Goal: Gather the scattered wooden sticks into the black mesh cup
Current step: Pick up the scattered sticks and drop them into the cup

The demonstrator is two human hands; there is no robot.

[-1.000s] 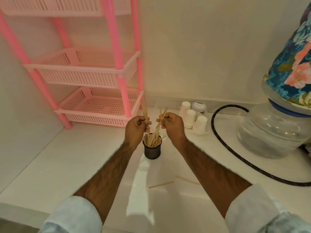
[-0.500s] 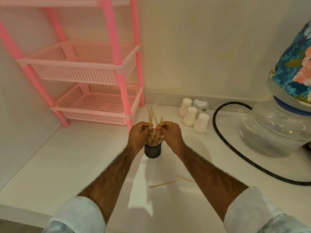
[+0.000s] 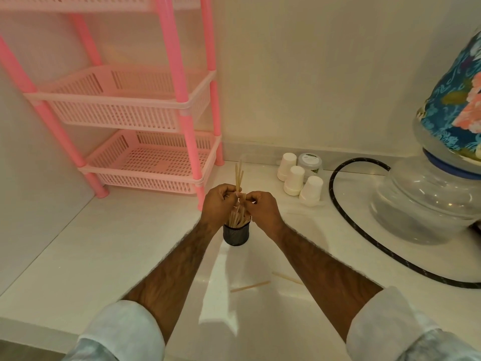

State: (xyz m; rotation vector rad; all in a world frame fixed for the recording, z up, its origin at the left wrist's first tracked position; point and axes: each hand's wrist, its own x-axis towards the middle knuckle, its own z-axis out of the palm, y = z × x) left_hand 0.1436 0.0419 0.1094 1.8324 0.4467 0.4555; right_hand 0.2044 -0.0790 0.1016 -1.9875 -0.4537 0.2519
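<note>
- Nearby, three white paper cups (image 3: pixel 294 181) stand upside down in a cluster at the back of the counter (image 3: pixel 104 256), with a small lidded jar (image 3: pixel 310 162) just behind them.
- To the right, a black hose (image 3: pixel 335 204) curves over the counter past a clear, rounded water bottle (image 3: pixel 421 204), whose upper part wears a floral cover (image 3: pixel 453 100) (blue cloth with pink blooms).
- To the left, a pink rack (image 3: pixel 187 142) of perforated plastic trays stands against the wall, its front post just behind the left hand (image 3: pixel 220 204).
- Both hands crowd over the mouth of the black mesh cup (image 3: pixel 236 237) and hide part of its rim.
- That cup, a small dark cylinder, stands upright mid-counter between the wrists, packed with wooden sticks (image 3: pixel 235 220) that fan out of it.
- Gripped in the left hand, a few upright sticks (image 3: pixel 238 175) rise above the knuckles.
- Beside it, the right hand (image 3: pixel 263 212) has its fingers curled, pinching the tops of the wooden sticks.
- Two loose sticks (image 3: pixel 250 286) lie flat on the counter, between the forearms and on the person's side of the cup, apart from each other.
- All the sticks are thin, flat and pale.
- Smooth and glossy, the counter is white, the hose looks braided and speckled, and the rolled sleeves (image 3: pixel 125 332) are white cloth.
</note>
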